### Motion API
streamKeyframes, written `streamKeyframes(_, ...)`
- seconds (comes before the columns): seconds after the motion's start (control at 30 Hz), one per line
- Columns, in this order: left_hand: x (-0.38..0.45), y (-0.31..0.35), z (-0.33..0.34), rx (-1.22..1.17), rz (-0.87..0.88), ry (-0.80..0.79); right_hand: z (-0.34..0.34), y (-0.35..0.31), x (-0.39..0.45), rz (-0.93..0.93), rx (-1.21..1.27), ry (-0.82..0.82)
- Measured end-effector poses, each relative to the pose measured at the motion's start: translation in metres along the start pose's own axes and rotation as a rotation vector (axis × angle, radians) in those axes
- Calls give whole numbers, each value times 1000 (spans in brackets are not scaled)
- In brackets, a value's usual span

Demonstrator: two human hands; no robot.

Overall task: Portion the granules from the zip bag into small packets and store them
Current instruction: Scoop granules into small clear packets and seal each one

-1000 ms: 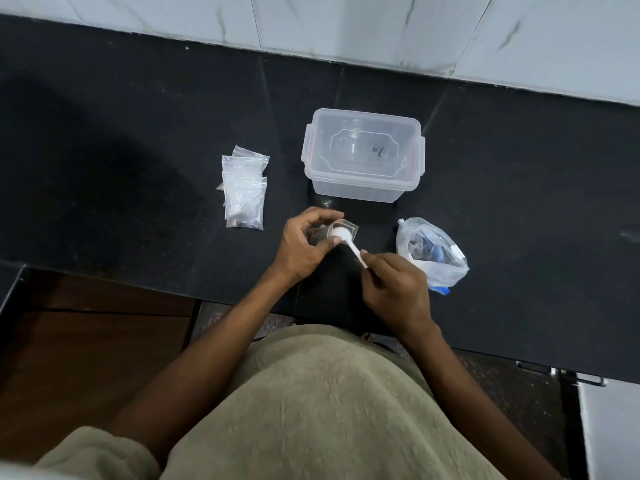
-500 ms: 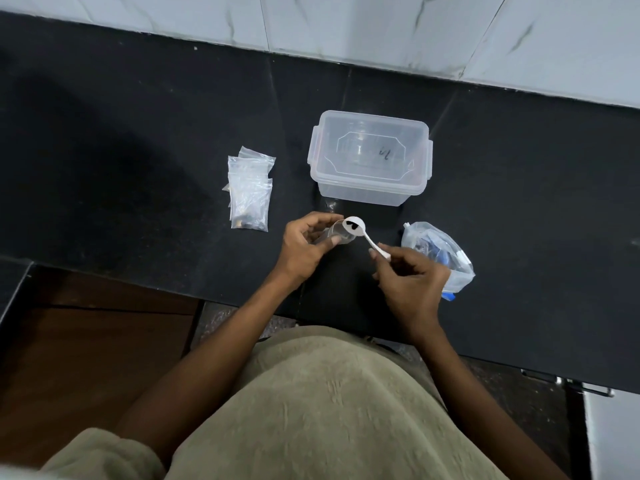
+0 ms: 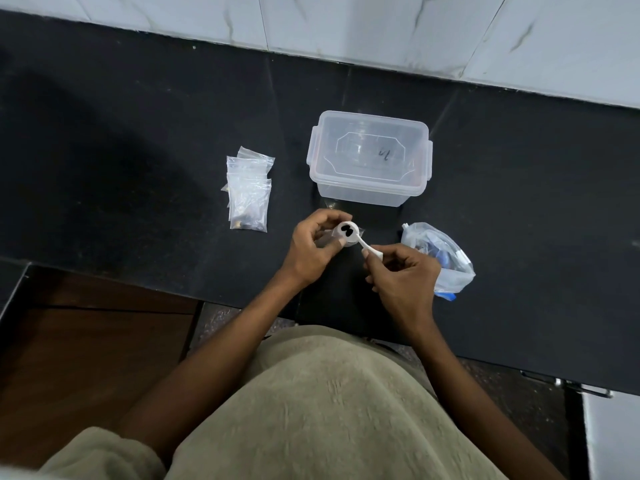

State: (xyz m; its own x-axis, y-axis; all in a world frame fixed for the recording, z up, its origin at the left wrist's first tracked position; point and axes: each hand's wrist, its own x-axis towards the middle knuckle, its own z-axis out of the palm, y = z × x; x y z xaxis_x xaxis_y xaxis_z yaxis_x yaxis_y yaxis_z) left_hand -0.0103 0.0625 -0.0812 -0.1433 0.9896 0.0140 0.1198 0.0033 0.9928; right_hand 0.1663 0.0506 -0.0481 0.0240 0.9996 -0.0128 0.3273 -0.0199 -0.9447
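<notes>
1. Left hand (image 3: 311, 249) just above the near part of the black counter (image 3: 138, 150), fingers and thumb curled round a small clear packet (image 3: 356, 233), pinching its mouth; most of the packet hidden behind fingers and spoon.
2. Right hand (image 3: 403, 275) just right of the left hand, thumb and fingertips pinched on the handle of a white plastic spoon (image 3: 360, 240); other fingers curled in.
3. Spoon bowl level over the packet mouth, touching the left fingertips, with 2 dark granules (image 3: 347, 231) lying in it.
4. Zip bag (image 3: 441, 254) flat on the counter, right of the right hand and partly behind it; clear, crumpled, blue strip at its near edge, dark and blue contents inside, too blurred to tell apart.
5. Clear lidded storage box (image 3: 370, 157) on the counter, far side of both hands, lid on, side clips down.
6. Stack of small packets (image 3: 249, 194) to the left of the box, well apart from the hands, dark bits at their near ends.
7. White tiled wall (image 3: 346, 22) along the far edge of the counter.
</notes>
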Motion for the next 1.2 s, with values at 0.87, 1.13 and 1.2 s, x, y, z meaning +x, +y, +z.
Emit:
streamKeyframes(0.87, 0, 12, 27, 62, -43, 229, 1, 6, -4, -430, -233, 53)
streamKeyframes(1.13, 0, 11, 25, -38, -64, 229, -6, 4, -2, -434, -191, 86)
streamKeyframes(1.2, 0, 11, 26, -2, -50, 240, -6, 4, -2, -454, -191, 67)
